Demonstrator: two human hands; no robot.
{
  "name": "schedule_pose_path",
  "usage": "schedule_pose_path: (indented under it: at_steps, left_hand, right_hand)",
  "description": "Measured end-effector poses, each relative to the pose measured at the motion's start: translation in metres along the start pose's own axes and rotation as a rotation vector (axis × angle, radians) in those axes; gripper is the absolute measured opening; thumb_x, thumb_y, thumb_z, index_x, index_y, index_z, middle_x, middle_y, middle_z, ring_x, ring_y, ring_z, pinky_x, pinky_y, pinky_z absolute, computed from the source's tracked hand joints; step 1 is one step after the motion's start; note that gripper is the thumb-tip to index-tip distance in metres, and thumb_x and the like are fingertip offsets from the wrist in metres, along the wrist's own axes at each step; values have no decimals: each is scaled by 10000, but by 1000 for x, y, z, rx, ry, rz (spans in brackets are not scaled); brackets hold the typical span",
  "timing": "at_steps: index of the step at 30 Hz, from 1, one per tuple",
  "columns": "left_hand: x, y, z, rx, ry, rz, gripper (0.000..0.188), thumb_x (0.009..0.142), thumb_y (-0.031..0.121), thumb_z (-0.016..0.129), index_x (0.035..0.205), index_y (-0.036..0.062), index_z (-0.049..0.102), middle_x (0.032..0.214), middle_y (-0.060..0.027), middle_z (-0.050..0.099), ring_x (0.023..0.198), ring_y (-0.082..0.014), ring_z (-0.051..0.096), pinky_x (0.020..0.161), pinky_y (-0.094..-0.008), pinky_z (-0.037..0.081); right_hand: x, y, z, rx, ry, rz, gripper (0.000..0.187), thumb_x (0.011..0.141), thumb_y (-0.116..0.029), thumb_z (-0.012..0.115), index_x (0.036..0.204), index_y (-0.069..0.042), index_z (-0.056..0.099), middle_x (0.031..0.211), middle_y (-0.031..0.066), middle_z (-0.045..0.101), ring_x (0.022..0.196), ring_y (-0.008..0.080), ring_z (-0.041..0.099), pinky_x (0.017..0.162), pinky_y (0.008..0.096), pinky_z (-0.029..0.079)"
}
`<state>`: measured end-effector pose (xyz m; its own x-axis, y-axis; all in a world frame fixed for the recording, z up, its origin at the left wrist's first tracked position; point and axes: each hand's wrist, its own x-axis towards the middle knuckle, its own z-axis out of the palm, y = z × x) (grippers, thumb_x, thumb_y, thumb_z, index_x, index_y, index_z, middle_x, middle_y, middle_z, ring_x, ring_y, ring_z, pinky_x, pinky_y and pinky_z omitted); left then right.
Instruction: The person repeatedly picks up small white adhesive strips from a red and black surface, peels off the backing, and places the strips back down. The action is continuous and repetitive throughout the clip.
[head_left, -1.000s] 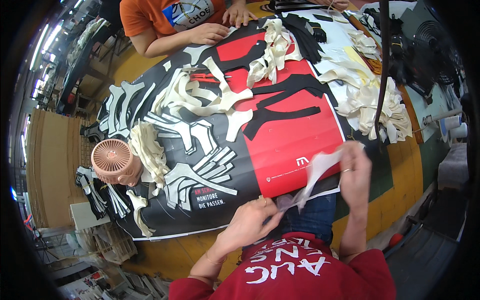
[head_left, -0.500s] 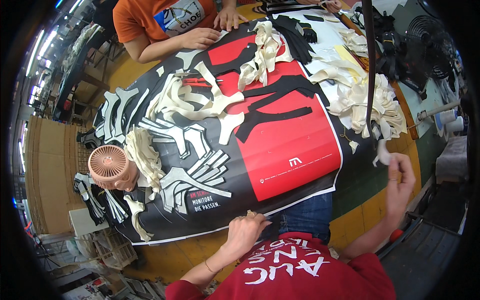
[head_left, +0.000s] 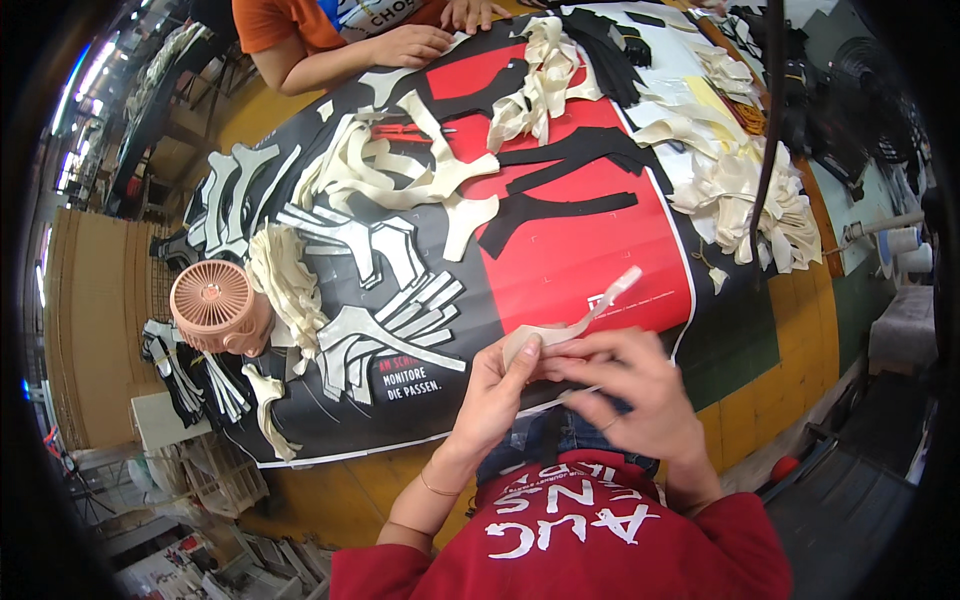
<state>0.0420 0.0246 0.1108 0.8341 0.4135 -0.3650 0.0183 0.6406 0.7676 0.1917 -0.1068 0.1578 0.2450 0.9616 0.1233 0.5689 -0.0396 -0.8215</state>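
Note:
Over the table's near edge, my left hand is closed, its thumb pressed on a cream fabric piece. A narrow end of that piece sticks out to the upper right. Against its near side is my right hand, fingers curled and smeared by motion; a thin pale glint shows below them, too blurred to name. Beyond my hands lie black Y-shaped fabric pieces and a cream Y-shaped piece. White-and-black strap-like pieces are fanned out to the left.
A pink fan stands at the table's left, beside a cream fabric bundle. Red-handled scissors lie among cream pieces. A large cream heap is at right, behind a dark hanging cord. Across the table rests another person's hand.
My right hand has come in from the far right with the cream piece to meet my left hand, which has risen slightly and now grips it. The view has shifted slightly.

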Motion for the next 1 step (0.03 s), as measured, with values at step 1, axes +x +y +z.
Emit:
schedule_pose_path:
  at_steps: [1]
  left_hand:
    - [-2, -2, -2, -2, 18, 3, 395, 1061, 264, 496, 1284, -49, 588, 1194, -144, 692, 1069, -168, 658, 969, -300, 511]
  right_hand:
    - [-2, 3, -5, 126, 84, 70, 316, 864, -198, 714, 1178, -161, 709, 1226, 105, 606, 1096, 237, 572, 952, 400, 406]
